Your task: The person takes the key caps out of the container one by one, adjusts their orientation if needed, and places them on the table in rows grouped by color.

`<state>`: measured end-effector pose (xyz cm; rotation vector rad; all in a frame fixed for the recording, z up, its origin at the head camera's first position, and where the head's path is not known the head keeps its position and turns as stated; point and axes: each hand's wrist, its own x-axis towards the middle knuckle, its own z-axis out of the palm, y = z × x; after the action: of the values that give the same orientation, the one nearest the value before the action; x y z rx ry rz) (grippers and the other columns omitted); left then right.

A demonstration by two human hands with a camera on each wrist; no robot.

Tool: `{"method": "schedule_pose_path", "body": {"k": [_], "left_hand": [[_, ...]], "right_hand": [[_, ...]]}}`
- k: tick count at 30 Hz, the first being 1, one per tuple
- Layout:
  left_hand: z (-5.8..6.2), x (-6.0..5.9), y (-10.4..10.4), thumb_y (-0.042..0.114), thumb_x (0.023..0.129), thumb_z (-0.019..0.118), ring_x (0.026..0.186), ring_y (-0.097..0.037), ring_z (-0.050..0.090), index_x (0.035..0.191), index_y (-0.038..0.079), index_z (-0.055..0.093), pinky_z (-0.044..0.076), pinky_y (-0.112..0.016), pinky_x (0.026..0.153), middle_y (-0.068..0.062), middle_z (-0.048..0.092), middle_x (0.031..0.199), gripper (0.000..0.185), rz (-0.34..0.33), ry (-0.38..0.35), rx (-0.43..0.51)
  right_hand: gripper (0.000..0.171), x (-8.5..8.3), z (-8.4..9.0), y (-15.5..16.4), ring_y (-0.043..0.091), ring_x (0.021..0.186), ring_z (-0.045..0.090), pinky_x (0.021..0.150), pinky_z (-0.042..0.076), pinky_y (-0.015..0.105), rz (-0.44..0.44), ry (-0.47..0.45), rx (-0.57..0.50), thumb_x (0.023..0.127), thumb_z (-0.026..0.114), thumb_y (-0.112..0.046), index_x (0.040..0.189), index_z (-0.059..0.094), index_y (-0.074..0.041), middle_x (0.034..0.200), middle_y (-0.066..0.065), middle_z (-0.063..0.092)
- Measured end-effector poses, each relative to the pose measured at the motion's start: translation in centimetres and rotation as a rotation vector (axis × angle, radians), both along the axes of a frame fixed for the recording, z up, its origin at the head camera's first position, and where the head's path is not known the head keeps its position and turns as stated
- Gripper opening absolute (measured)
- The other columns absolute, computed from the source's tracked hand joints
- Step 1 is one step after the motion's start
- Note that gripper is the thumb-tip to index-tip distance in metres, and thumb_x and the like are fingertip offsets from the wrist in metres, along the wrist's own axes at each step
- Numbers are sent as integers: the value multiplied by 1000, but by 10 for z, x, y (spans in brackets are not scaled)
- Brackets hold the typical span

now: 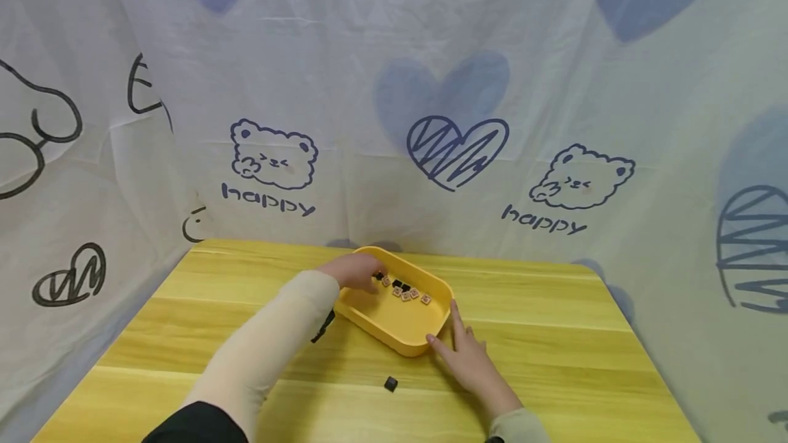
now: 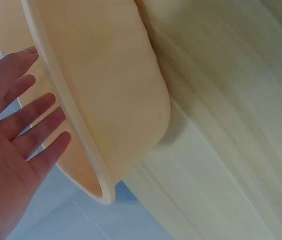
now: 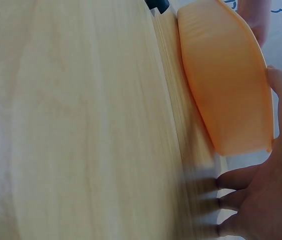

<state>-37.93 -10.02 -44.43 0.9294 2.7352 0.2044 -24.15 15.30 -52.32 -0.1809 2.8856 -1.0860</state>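
A yellow plastic tray point(image 1: 394, 325) with rounded corners stands on the wooden table. Inside, along its far side, lie several small pinkish-brown square pieces point(image 1: 414, 293) and a few black pieces point(image 1: 401, 286). My left hand point(image 1: 356, 272) reaches over the tray's left end; its fingers point(image 2: 43, 105) are spread and relaxed beside the rim, holding nothing visible. At the near right corner, my right hand point(image 1: 469, 361) touches the tray with thumb and index finger on either side of the corner. Its other fingers point(image 3: 235, 177) extend below the tray's wall, near the table.
One small black cube-like piece point(image 1: 390, 383) lies on the table in front of the tray. A dark object point(image 1: 323, 327), partly behind the left sleeve, is beside the tray's left end. A printed white cloth point(image 1: 363, 190) hangs behind the table point(image 1: 542, 333).
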Motion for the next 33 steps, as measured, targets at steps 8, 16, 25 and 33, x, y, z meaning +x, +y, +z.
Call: {"method": "schedule_pose_path", "body": {"k": [8,16,25,33], "left_hand": [[-16,-7,-2,16,89,70,123,-26,51,135,8,57,35,-39,107,-11,58,132,49,80,-62,-12],[-21,-7,-9,17,91,65,116,-22,54,135,13,58,40,-38,103,-9,60,128,44,169,-39,-10],[-14,-1,-6,9,89,67,99,-17,60,118,10,70,45,-35,96,-4,68,113,29,92,8,-51],[-21,-1,-9,3,82,70,84,-13,58,108,13,73,49,-30,81,2,68,99,27,-21,28,-81]], "right_hand": [[88,3,-3,0,55,136,19,105,3,70,10,-3,-5,96,49,-57,158,-2,-21,151,28,27],[88,3,0,0,53,137,19,107,3,69,14,-8,-6,96,49,-57,158,0,-19,151,28,27],[88,2,-1,1,52,138,17,108,1,67,10,-21,-14,96,49,-58,158,-2,-20,153,26,25],[88,0,1,3,52,139,15,108,0,67,6,-40,-27,95,49,-58,158,-1,-20,153,25,24]]}}
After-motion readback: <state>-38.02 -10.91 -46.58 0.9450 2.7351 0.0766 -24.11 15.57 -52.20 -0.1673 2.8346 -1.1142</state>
